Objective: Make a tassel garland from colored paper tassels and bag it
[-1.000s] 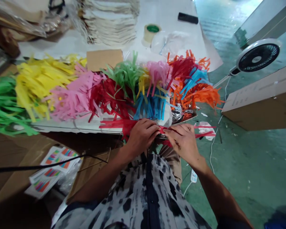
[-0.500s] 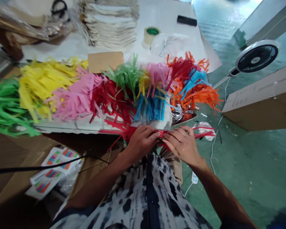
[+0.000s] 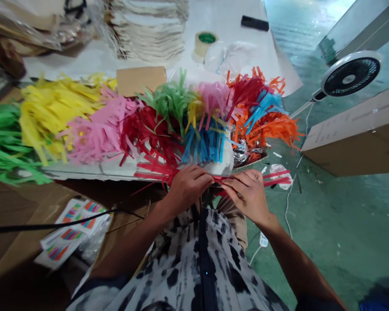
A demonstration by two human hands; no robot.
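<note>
A red paper tassel (image 3: 155,170) stretches sideways between my hands at the table's front edge, its fringe strips spread out on both sides. My left hand (image 3: 191,183) is closed around its left part. My right hand (image 3: 248,190) pinches the middle with thumb and fingers, and loose red strips poke out past it. The fingers hide the section they grip. Just behind my hands lies a row of tissue tassels: green (image 3: 6,142), yellow (image 3: 56,110), pink (image 3: 99,123), dark red (image 3: 149,134), blue (image 3: 205,144) and orange (image 3: 275,127).
On the table are stacked off-white bundles (image 3: 149,32), a tape roll (image 3: 205,44), a black object (image 3: 254,23) and a cardboard piece (image 3: 141,81). A fan (image 3: 350,77) and a carton (image 3: 356,134) stand right. Printed cards (image 3: 71,231) lie in a box below left.
The red tassel's middle looks thinner and more drawn together between my hands. My left hand has shifted slightly left and up; the right hand has barely moved.
</note>
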